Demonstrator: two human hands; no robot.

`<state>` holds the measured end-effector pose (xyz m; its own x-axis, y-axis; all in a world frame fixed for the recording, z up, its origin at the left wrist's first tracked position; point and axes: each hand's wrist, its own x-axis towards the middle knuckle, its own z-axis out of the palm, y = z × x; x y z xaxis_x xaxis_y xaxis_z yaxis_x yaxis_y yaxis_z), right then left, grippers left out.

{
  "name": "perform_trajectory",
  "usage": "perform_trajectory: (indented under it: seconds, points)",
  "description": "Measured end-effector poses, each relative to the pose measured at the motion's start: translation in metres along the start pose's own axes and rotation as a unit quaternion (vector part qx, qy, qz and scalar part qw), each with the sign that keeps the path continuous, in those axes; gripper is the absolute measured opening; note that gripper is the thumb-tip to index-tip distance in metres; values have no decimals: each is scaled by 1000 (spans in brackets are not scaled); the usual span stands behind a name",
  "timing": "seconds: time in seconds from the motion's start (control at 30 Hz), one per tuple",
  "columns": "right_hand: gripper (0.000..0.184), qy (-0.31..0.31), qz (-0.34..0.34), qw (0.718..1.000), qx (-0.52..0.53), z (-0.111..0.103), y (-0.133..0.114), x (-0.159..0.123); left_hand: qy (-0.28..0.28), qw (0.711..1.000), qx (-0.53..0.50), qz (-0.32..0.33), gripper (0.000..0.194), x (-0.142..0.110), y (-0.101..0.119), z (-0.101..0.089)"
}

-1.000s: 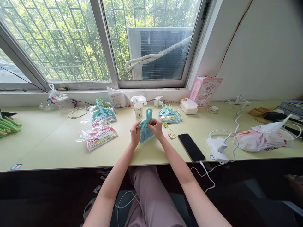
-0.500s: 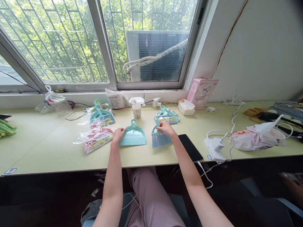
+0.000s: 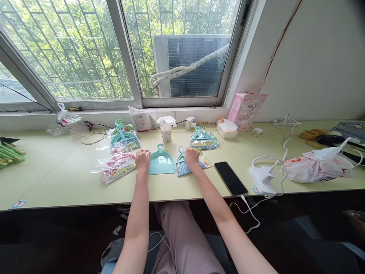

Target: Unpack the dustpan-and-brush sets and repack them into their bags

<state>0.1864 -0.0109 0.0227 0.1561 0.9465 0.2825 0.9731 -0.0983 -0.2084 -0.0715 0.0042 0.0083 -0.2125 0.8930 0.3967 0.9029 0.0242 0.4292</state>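
Note:
A light-blue dustpan [image 3: 161,164] lies on the table in front of me, its looped handle pointing to the window. My left hand [image 3: 142,160] is closed at the dustpan's left edge, with the fingertips partly hidden. Just right of the pan, a small hand brush [image 3: 183,167] with blue-grey bristles rests low at the table. Over its right part is my right hand [image 3: 192,156], closed in a fist that hides some of the brush. A colourful printed card [image 3: 205,158] shows from beneath, to the right of that hand.
Wrapped pink [image 3: 118,167] and teal [image 3: 124,139] brush sets lie left, another wrapped set [image 3: 203,139] behind my right hand. A cup [image 3: 165,131] and tissue pack [image 3: 227,128] stand at the back. A phone [image 3: 230,178] and power strip [image 3: 262,180] lie right.
My right hand has moved left and the brush with it, closer to the dustpan. The printed card now shows beside the brush. My left hand stays at the dustpan's left edge.

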Motion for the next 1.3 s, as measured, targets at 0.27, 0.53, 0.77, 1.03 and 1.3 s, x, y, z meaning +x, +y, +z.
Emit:
perform_trajectory:
  seconds: [0.27, 0.53, 0.77, 1.03, 1.3]
  points:
    - [37, 166, 212, 935, 232, -10, 63, 11, 250, 950, -76, -169, 31, 2, -9, -11]
    - [35, 143, 195, 933, 269, 9, 74, 18, 237, 936, -161, -203, 28, 9, -23, -1]
    - [15, 13, -60, 991, 123, 23, 54, 11, -46, 984, -171, -7, 20, 8, -13, 15]
    - [13, 34, -103, 991, 81, 23, 52, 11, 91, 962, -249, -58, 27, 7, -3, 9]
    - [19, 13, -120, 887, 445, 7, 29, 5, 140, 913, -381, -46, 39, 4, 17, 13]
